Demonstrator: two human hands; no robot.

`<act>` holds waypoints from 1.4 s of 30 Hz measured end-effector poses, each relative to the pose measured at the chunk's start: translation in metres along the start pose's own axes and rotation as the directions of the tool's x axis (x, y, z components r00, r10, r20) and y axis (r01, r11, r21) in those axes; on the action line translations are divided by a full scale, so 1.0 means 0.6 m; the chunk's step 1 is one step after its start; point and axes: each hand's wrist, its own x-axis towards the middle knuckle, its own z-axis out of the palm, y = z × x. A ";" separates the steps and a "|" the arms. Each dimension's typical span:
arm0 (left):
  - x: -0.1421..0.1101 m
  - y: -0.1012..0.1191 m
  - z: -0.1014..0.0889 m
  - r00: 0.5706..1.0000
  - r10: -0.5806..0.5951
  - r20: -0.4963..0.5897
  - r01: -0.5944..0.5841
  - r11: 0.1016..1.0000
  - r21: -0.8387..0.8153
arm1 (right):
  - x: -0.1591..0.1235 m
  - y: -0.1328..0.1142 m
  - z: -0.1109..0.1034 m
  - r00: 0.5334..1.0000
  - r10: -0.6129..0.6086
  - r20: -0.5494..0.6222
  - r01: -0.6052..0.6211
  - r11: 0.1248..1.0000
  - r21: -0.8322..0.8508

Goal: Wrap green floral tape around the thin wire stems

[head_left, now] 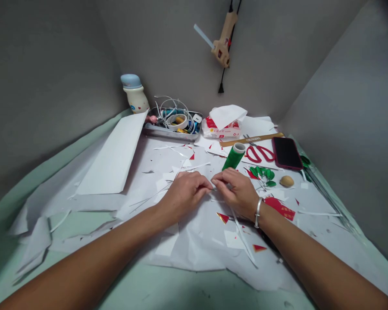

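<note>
Fingertips (207, 184) of my left hand (184, 194) and right hand (234, 193) pinch a thin white sliver (213, 188) at frame centre, just below a green spool (233, 156). Red scissors (260, 153) lie toward the upper right; red print on the tissue packet (221, 128) is too small to read.

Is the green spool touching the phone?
Apart. The head view shows the red scissors lying between the green spool and the phone, so there is a plain gap.
</note>
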 end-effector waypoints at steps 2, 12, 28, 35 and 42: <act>0.001 0.004 -0.003 0.999 -0.031 -0.032 0.029 0.998 -0.052 | 0.000 0.003 0.001 0.999 0.034 0.016 -0.035 0.999 0.025; -0.001 -0.005 -0.003 0.985 -0.077 -0.153 0.081 0.996 0.025 | -0.009 -0.019 0.003 0.970 -0.162 0.183 0.198 0.960 -0.198; 0.001 0.004 -0.006 0.989 -0.077 -0.123 0.071 0.996 -0.051 | -0.009 -0.011 0.005 0.993 -0.033 0.110 0.040 0.997 -0.063; -0.002 -0.005 -0.001 0.995 -0.049 -0.087 0.056 0.995 0.086 | -0.011 -0.020 0.004 0.979 -0.154 0.133 0.179 0.962 -0.204; 0.000 -0.005 0.004 1.000 -0.022 0.016 0.021 0.998 0.059 | -0.002 -0.018 0.000 1.000 0.022 -0.004 -0.022 1.000 0.007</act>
